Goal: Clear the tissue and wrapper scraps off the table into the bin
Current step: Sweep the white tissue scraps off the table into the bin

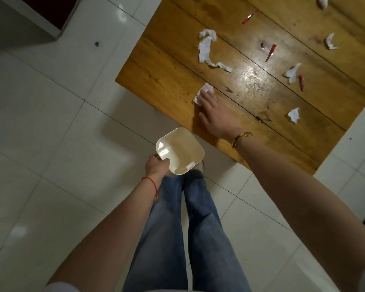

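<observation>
Table (169,81) of wood planks carries scattered tissue and red wrapper scraps (270,53). Bin (180,151), cream and apparently empty, sits just below its edge, left hand (157,165) gripping the rim. Right hand (216,111) lies spread flat, fingertips on a tissue scrap (204,90).

White tissue scraps (207,49) and red wrapper scraps (270,52) lie scattered on the wooden table (167,81); cream bin (180,152) below its edge.

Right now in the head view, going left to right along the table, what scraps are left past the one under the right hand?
Long torn tissue → red wrapper near the far edge → red wrapper by the dark knot → tissue scrap near the front edge → short red wrapper → curled tissue.
</observation>
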The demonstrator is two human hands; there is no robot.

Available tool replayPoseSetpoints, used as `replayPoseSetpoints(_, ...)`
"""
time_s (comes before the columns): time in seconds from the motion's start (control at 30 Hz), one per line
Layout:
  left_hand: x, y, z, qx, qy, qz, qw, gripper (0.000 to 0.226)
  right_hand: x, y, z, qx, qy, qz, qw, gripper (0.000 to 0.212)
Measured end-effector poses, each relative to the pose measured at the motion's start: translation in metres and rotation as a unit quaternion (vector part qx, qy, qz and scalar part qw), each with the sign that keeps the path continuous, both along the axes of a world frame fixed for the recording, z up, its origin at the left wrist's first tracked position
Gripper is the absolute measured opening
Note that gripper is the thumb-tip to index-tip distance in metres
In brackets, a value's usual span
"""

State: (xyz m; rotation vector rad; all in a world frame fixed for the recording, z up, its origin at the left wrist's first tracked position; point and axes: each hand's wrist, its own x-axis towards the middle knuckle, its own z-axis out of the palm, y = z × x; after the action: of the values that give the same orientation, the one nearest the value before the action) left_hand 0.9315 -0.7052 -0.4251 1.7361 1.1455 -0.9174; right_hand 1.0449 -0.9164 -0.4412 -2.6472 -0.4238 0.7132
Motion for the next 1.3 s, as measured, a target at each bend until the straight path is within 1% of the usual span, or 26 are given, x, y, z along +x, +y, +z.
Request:
replayPoseSetpoints(0.07,0.000,-0.001,0.001,-0.001,-0.006,-0.017,1.000,0.039,-0.018,0.004,0.002,0.015,0.008,0.026,1.000,0.057)
replayPoseSetpoints(0.23,-0.001,0.000,-0.002,-0.016,-0.023,-0.043,0.999,0.025,-0.079,0.018,0.007,0.046,0.029,0.137,0.989,0.055)
replayPoseSetpoints(0.33,0.002,0.001,-0.005,-0.031,-0.021,-0.065,0.997,0.032,-0.100,0.020,0.011,0.084,0.052,0.178,0.979,0.050)
replayPoseSetpoints(0.4,0.006,0.001,-0.006,-0.031,-0.015,-0.085,0.996,0.035,-0.098,0.015,0.014,0.098,0.040,0.155,0.982,0.048)
replayPoseSetpoints(0.5,0.014,0.001,-0.005,-0.034,-0.011,-0.099,0.994,0.038,-0.066,0.004,0.017,0.089,-0.008,0.050,0.995,0.049)
replayPoseSetpoints(0.57,0.021,0.001,-0.006,-0.037,-0.008,-0.111,0.993,0.042,-0.033,-0.004,0.017,0.058,-0.031,-0.023,0.998,0.053)
replayPoseSetpoints(0.63,0.028,0.001,-0.006,-0.038,-0.009,-0.117,0.992,0.041,0.002,-0.011,0.015,0.020,-0.039,-0.069,0.997,0.056)
replayPoseSetpoints(0.73,0.039,0.000,-0.009,-0.037,-0.009,-0.134,0.990,0.038,0.047,-0.017,0.010,0.001,-0.035,-0.101,0.994,0.058)
replayPoseSetpoints(0.83,0.049,0.000,-0.013,-0.042,-0.002,-0.133,0.990,0.039,0.082,-0.017,0.004,-0.005,-0.024,-0.103,0.994,0.059)
replayPoseSetpoints(0.97,0.059,0.001,-0.017,-0.048,0.005,-0.147,0.988,0.042,0.107,-0.010,-0.005,-0.005,-0.009,-0.069,0.998,0.058)
replayPoseSetpoints(1.07,0.062,0.002,-0.018,-0.051,0.011,-0.163,0.985,0.039,0.100,-0.004,-0.009,-0.009,-0.011,-0.025,1.000,0.058)
replayPoseSetpoints(1.2,0.061,0.002,-0.014,-0.056,0.023,-0.158,0.986,0.039,0.056,-0.006,-0.005,0.001,-0.039,0.065,0.997,0.057)
replayPoseSetpoints(1.3,0.057,-0.001,-0.010,-0.058,0.030,-0.145,0.987,0.039,0.007,-0.006,-0.002,0.023,-0.022,0.109,0.993,0.056)
